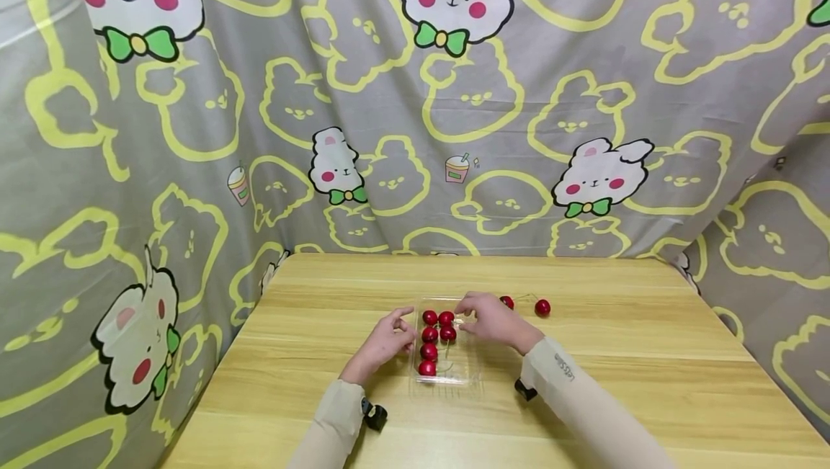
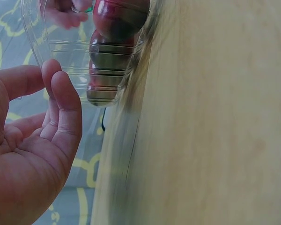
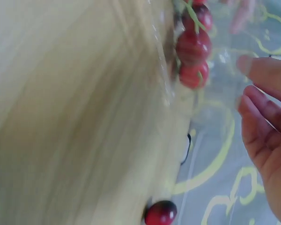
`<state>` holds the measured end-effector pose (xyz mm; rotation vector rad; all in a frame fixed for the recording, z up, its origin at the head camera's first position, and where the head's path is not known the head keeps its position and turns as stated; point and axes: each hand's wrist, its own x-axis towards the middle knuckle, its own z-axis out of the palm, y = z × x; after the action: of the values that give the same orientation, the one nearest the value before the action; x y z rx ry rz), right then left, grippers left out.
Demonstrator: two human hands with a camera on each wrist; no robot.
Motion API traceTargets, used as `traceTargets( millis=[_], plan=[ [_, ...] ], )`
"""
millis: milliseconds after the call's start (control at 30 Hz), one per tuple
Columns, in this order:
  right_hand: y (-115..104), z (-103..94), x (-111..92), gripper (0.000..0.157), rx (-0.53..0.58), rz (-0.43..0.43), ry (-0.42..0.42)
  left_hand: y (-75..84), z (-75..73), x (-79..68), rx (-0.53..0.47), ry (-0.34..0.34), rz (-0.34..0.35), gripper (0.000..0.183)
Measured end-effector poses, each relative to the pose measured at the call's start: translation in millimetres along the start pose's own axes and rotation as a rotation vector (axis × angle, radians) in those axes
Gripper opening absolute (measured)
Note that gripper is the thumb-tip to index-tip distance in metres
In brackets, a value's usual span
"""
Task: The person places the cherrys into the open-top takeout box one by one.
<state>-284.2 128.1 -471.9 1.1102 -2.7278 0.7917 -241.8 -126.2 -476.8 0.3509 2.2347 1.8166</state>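
Observation:
A clear plastic box (image 1: 463,364) stands on the table with several dark red cherries (image 1: 429,351) in it, in two columns; some have green stems. At its left side is my left hand (image 1: 387,339). In the left wrist view, its thumb and bent fingertips (image 2: 65,89) come together at the box's rim. Over the far right part of the box reaches my right hand (image 1: 493,319). The right wrist view shows its thumb and fingers (image 3: 267,75) loosely bent, a gap between them and no cherry there. Contact with the transparent wall is hard to tell.
Right of the box, beyond my right hand, lie two loose cherries, one (image 1: 542,307) in plain sight and another (image 1: 506,302) partly behind the hand. The wooden table (image 1: 311,310) ends at a patterned curtain (image 1: 389,224). Black wrist cameras (image 1: 375,415) hang under both sleeves.

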Motion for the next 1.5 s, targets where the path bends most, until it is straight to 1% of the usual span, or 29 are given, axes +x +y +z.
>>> traceTargets(
  millis=[100, 167, 233, 367, 467, 600, 767, 933, 1100, 1233, 1367, 1500],
  plan=[
    [5, -10.2, -7, 0.022, 0.000, 0.024, 0.062, -11.5, -0.9, 6.0, 0.001, 0.008, 0.000, 0.058],
    [10, -17.5, -12, 0.022, 0.004, 0.059, 0.089, -18.9, -1.1, 10.0, 0.004, 0.015, 0.000, 0.058],
    [16, -24.4, -17, 0.022, 0.031, 0.106, 0.104, -22.7, -1.5, 12.3, 0.014, 0.020, -0.002, 0.058],
    [32, -35.8, -29, 0.019, 0.072, 0.168, 0.146, -4.6, -0.1, 3.8, 0.015, 0.009, -0.009, 0.057],
    [46, -42.1, -39, 0.017, 0.074, 0.196, 0.191, 9.1, 0.9, -3.9, 0.013, -0.002, -0.011, 0.056],
    [64, -49.8, -54, 0.015, 0.067, 0.254, 0.253, 7.7, 0.7, -3.8, 0.016, 0.000, -0.010, 0.056],
    [80, -59.8, -68, 0.019, 0.060, 0.325, 0.294, 5.4, -0.5, -2.4, 0.017, 0.001, -0.009, 0.056],
    [92, -65.4, -78, 0.026, 0.074, 0.388, 0.283, 4.8, -1.1, -2.4, 0.011, -0.003, -0.001, 0.056],
    [99, -65.5, -83, 0.033, 0.110, 0.435, 0.227, 2.6, -1.2, -0.7, 0.004, -0.007, -0.006, 0.057],
    [104, -62.3, -85, 0.037, 0.137, 0.473, 0.176, -7.1, -2.2, 4.9, 0.001, -0.004, -0.010, 0.057],
    [108, -57.3, -84, 0.039, 0.156, 0.504, 0.160, -18.9, -2.9, 11.0, 0.003, 0.007, -0.011, 0.059],
    [111, -52.2, -84, 0.041, 0.181, 0.524, 0.152, -22.6, -2.3, 12.9, 0.014, 0.017, -0.014, 0.059]
  ],
)
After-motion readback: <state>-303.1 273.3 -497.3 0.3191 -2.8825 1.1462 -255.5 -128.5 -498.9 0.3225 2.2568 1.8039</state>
